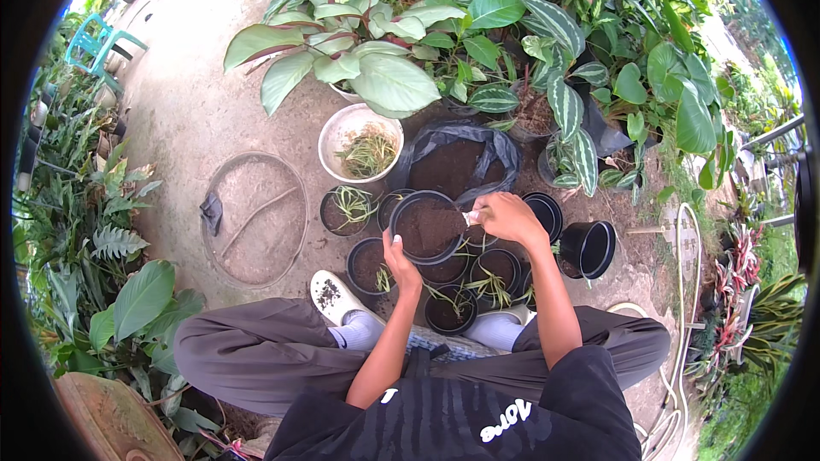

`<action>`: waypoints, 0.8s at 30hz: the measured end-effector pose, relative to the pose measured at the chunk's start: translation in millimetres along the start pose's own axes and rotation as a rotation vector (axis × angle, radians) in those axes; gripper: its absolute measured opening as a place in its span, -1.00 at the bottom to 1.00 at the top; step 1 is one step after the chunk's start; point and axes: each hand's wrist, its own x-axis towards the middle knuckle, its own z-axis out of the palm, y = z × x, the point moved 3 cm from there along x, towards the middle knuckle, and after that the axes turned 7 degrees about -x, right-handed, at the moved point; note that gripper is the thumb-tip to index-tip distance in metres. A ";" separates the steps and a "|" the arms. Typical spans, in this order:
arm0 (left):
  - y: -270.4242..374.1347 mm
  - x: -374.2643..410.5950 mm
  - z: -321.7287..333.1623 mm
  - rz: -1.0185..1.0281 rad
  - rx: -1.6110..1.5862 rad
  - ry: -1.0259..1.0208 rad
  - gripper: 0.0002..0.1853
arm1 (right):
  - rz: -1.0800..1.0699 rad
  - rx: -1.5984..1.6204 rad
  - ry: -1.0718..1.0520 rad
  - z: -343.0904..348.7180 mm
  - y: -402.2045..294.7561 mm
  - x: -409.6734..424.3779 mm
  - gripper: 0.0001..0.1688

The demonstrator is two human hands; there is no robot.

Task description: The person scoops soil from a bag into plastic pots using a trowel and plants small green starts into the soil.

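Note:
My left hand [402, 269] grips the near left side of a round black plastic pot [428, 260], which is raised above several smaller pots. Dark soil [419, 221] lies inside it. A small hand tool, apparently a trowel [469, 218], is pinched in my right hand [509, 218] at the pot's right rim; its soil-covered blade reaches over the soil. Just beyond sits an open black plastic bag [506, 153] of dark soil. Below and around my hands stand black pots with spider-plant-like seedlings, among them one at the left [323, 214] and one nearest me [451, 330].
A white basin [328, 153] holds loose plantlets. Black pots [586, 250] stand at the right. Large leafy plants [391, 77] line the far side. A hose [682, 307] runs along the right, a stick [259, 218] lies left, and a turquoise plastic chair [96, 48] stands far left.

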 end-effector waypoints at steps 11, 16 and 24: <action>-19.4 3.7 -7.2 0.023 0.036 0.141 -0.44 | -0.021 0.014 -0.032 5.1 5.8 1.4 -0.70; -7.4 2.7 -2.0 0.009 0.023 0.000 -0.45 | 0.030 -0.033 -0.014 -2.3 3.9 -3.0 -0.71; -4.3 1.6 -0.8 0.019 0.040 -0.020 -0.50 | 0.104 -0.180 0.071 -20.2 -7.2 -18.2 -0.71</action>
